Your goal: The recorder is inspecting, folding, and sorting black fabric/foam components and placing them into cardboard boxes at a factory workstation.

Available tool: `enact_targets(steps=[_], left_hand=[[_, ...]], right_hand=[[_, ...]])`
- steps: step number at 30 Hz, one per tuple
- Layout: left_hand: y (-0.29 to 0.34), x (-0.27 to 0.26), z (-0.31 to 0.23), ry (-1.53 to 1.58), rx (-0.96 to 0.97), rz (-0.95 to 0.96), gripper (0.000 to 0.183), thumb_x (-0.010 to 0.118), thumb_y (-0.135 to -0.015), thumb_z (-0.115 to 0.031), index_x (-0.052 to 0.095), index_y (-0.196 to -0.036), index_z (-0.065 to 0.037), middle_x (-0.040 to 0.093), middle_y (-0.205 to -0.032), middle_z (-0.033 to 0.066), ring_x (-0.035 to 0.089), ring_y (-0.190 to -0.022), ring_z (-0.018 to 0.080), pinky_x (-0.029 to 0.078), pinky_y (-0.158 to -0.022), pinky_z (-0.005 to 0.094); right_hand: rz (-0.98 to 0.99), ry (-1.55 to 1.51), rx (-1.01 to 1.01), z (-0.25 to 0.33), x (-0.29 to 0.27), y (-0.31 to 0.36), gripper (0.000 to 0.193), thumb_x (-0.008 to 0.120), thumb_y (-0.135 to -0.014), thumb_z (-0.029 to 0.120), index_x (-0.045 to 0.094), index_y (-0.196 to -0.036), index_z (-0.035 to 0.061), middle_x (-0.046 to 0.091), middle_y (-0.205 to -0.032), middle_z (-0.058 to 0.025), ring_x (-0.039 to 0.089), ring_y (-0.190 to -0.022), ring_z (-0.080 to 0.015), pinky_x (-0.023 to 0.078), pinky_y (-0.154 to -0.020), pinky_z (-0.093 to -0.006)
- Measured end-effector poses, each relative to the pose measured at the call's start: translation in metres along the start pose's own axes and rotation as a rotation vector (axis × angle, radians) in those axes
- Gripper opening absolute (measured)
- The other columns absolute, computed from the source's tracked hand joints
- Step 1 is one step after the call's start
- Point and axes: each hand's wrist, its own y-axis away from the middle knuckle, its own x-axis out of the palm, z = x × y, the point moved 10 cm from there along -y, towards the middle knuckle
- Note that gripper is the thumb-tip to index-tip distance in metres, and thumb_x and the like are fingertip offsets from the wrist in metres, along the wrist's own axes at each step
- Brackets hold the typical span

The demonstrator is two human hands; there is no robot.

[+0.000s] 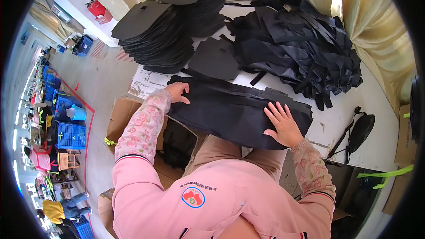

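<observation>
A long black fabric piece [221, 108] lies across the near edge of the white table, over my lap, its layers showing along the far edge. My left hand [178, 93] is at its left end, fingers curled in and closed on the fabric; the fingertips' undersides are hidden. Flat on the right part of the same piece rests my right hand [282, 123], open with its fingers spread. Just beyond the fabric is a single dark, stiff, rounded panel [213, 59] with a small slot.
Tall stacks of dark panels [152, 35] stand at the far left of the table. A big heap of black fabric pieces with straps [296, 44] fills the far right. A small black pouch [361, 132] lies at the right edge. An open cardboard box [121, 117] stands below, left.
</observation>
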Motion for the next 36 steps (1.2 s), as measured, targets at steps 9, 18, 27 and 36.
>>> enact_targets(steps=[9, 18, 27, 36], left_hand=[[0.012, -0.03, 0.042, 0.022, -0.012, -0.03, 0.031, 0.085, -0.071, -0.022, 0.059, -0.078, -0.007, 0.063, -0.07, 0.0078, 0.062, -0.068, 0.0257, 0.048, -0.061, 0.0367], [0.051, -0.124, -0.227, 0.493, 0.519, -0.015, 0.03, 0.076, -0.084, -0.025, 0.061, -0.07, -0.003, 0.054, -0.059, -0.0001, 0.049, -0.057, 0.0069, 0.04, -0.052, 0.0259], [-0.055, -0.104, -0.099, -0.105, 0.293, -0.629, 0.043, 0.076, -0.081, -0.035, 0.065, -0.113, -0.009, 0.065, -0.113, 0.0112, 0.062, -0.106, 0.0248, 0.05, -0.091, 0.0397], [-0.111, -0.035, -0.055, -0.14, 0.143, -0.196, 0.072, 0.079, -0.074, -0.041, 0.052, -0.133, -0.011, 0.052, -0.139, 0.0141, 0.05, -0.126, 0.0326, 0.042, -0.105, 0.0397]], right_hand=[[-0.016, -0.036, -0.025, 0.005, -0.004, -0.007, 0.076, 0.063, -0.085, 0.049, 0.039, -0.147, 0.0118, 0.034, -0.154, -0.0101, 0.026, -0.144, -0.034, 0.02, -0.117, -0.0512], [-0.199, -1.308, 0.022, 0.074, -0.097, -0.094, 0.066, 0.068, -0.087, 0.001, 0.036, -0.145, 0.0045, 0.054, -0.13, -0.0121, 0.062, -0.083, -0.0117, 0.051, -0.072, -0.0253], [-0.25, -1.459, 0.237, 0.039, -0.064, -0.106, 0.017, 0.059, -0.095, 0.007, 0.059, -0.109, -0.0026, 0.066, -0.082, -0.0076, 0.063, -0.067, -0.0111, 0.051, -0.061, -0.0227], [-0.246, -1.463, 0.34, 0.026, -0.052, -0.091, 0.013, 0.056, -0.097, 0.01, 0.056, -0.104, -0.0007, 0.066, -0.079, -0.0079, 0.063, -0.059, -0.0117, 0.05, -0.048, -0.0214]])
